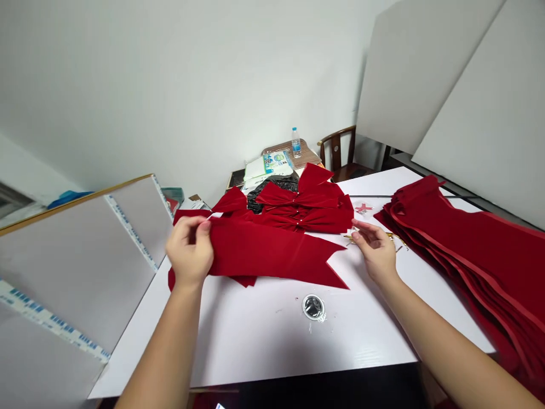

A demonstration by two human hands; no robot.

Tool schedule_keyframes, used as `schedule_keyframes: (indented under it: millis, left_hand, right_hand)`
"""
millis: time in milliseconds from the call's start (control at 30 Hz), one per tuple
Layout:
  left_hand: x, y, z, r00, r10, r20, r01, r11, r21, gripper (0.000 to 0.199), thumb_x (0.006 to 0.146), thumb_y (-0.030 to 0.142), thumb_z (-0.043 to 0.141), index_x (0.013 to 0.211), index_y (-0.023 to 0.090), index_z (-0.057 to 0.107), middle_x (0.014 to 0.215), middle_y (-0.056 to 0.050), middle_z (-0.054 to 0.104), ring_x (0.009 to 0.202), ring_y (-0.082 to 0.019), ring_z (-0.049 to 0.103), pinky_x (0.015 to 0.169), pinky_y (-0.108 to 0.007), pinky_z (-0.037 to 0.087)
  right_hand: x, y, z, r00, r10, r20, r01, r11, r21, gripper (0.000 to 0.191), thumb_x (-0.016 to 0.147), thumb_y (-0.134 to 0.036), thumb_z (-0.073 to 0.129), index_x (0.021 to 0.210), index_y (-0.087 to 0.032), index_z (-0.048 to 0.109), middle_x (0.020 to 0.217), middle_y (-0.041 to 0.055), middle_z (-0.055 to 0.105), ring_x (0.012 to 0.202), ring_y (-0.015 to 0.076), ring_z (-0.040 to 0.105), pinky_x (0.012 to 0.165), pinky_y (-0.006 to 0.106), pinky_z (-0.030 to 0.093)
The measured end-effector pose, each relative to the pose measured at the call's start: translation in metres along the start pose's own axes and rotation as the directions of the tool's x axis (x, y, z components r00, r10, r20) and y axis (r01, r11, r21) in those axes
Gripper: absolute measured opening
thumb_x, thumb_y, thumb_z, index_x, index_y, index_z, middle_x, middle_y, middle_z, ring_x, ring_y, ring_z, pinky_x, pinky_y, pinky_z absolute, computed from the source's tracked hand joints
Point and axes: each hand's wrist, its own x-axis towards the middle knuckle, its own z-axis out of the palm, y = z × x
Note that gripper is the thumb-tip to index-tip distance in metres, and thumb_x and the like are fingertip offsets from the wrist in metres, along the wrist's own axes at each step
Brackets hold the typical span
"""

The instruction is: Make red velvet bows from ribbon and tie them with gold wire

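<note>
A strip of red velvet ribbon point(264, 247) with a notched right end stretches out above the white table. Its left end is pinched between the thumb and fingers of my left hand point(189, 250). A small white piece point(216, 215) shows by those fingertips. My right hand point(377, 250) is just past the ribbon's notched end, thumb and fingertips together; what they hold, if anything, is too small to make out. Behind the strip lie stacked red velvet bows point(298, 199) with small pearl-like beads at their centres. Gold ties point(398, 240) lie beside my right hand.
A thick pile of red velvet strips point(464, 244) covers the table's right side. A round cable-hole cover point(314, 307) is set in the tabletop point(255, 335). A white panel point(76, 278) borders the left. Beyond are a water bottle point(296, 143), a black bag point(272, 190) and a wooden chair point(340, 150).
</note>
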Motion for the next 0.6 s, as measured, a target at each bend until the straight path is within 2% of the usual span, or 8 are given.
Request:
schedule_keyframes:
  millis: [67,133,167,233,267,333,433,600]
  left_hand:
    - [0.02,0.035,0.004,0.971,0.181,0.159,-0.18,0.983,-0.016,0.015,0.095,0.025,0.062,0.083,0.019,0.068,0.078,-0.002,0.066,0.07,-0.014,0.059,0.066,-0.026,0.047]
    - [0.032,0.066,0.011,0.901,0.325,0.286,-0.322,0.945,-0.059,0.015,0.096,0.021,0.062,0.082,0.019,0.067,0.073,0.0,0.065,0.064,-0.012,0.055,0.06,-0.025,0.043]
    - [0.035,0.08,0.015,0.868,0.378,0.323,-0.369,0.925,-0.091,0.016,0.097,0.02,0.061,0.083,0.019,0.067,0.074,-0.001,0.065,0.064,-0.012,0.055,0.061,-0.025,0.043]
    - [0.038,0.1,0.023,0.81,0.457,0.369,-0.431,0.889,-0.156,0.015,0.098,0.019,0.06,0.085,0.019,0.067,0.077,-0.001,0.067,0.065,-0.012,0.057,0.062,-0.025,0.043]
    - [0.037,0.108,0.026,0.786,0.488,0.379,-0.453,0.872,-0.183,0.016,0.099,0.02,0.059,0.086,0.019,0.067,0.078,-0.001,0.068,0.066,-0.012,0.058,0.062,-0.025,0.043]
    - [0.035,0.118,0.03,0.754,0.535,0.381,-0.487,0.844,-0.224,0.017,0.101,0.021,0.057,0.087,0.018,0.067,0.08,-0.002,0.068,0.068,-0.013,0.059,0.062,-0.025,0.042]
    - [0.033,0.126,0.03,0.741,0.56,0.37,-0.5,0.828,-0.254,0.018,0.102,0.021,0.056,0.088,0.018,0.067,0.081,-0.002,0.068,0.069,-0.013,0.06,0.061,-0.025,0.041]
    - [0.033,0.128,0.024,0.731,0.571,0.374,-0.508,0.821,-0.261,0.016,0.102,0.023,0.058,0.09,0.018,0.067,0.082,-0.001,0.07,0.071,-0.012,0.062,0.062,-0.025,0.043]
  right_hand:
    - [-0.005,-0.025,0.018,0.972,-0.183,0.149,0.198,0.976,-0.093,0.044,0.081,-0.043,0.087,0.116,-0.02,0.072,0.131,0.0123,0.071,0.127,0.0254,0.066,0.119,0.049,0.048]
    - [-0.009,-0.063,0.043,0.873,-0.338,0.353,0.402,0.907,-0.126,0.037,0.087,-0.035,0.082,0.121,-0.022,0.073,0.131,0.0105,0.071,0.127,0.0243,0.066,0.116,0.046,0.051]
    - [-0.01,-0.084,0.057,0.809,-0.409,0.422,0.495,0.861,-0.114,0.036,0.089,-0.033,0.08,0.122,-0.023,0.074,0.13,0.0097,0.072,0.127,0.0238,0.066,0.114,0.044,0.052]
    - [-0.01,-0.123,0.083,0.695,-0.477,0.538,0.612,0.785,-0.096,0.039,0.088,-0.033,0.082,0.125,-0.023,0.073,0.127,0.0083,0.073,0.121,0.0224,0.069,0.109,0.039,0.056]
    - [-0.009,-0.139,0.094,0.648,-0.511,0.566,0.662,0.744,-0.087,0.036,0.087,-0.034,0.083,0.121,-0.021,0.075,0.123,0.0077,0.075,0.115,0.0214,0.071,0.105,0.036,0.058]
    - [-0.006,-0.162,0.108,0.583,-0.548,0.599,0.722,0.688,-0.074,0.023,0.091,-0.033,0.079,0.11,-0.02,0.078,0.109,0.0058,0.079,0.099,0.0182,0.075,0.091,0.03,0.061]
    - [-0.003,-0.174,0.113,0.54,-0.564,0.625,0.754,0.654,-0.06,0.013,0.094,-0.031,0.075,0.096,-0.019,0.079,0.093,0.0036,0.08,0.081,0.015,0.075,0.074,0.025,0.059]
    - [-0.005,-0.18,0.107,0.52,-0.574,0.632,0.791,0.603,-0.103,0.012,0.095,-0.026,0.072,0.087,-0.018,0.077,0.083,0.0025,0.078,0.072,0.0132,0.071,0.067,0.022,0.055]
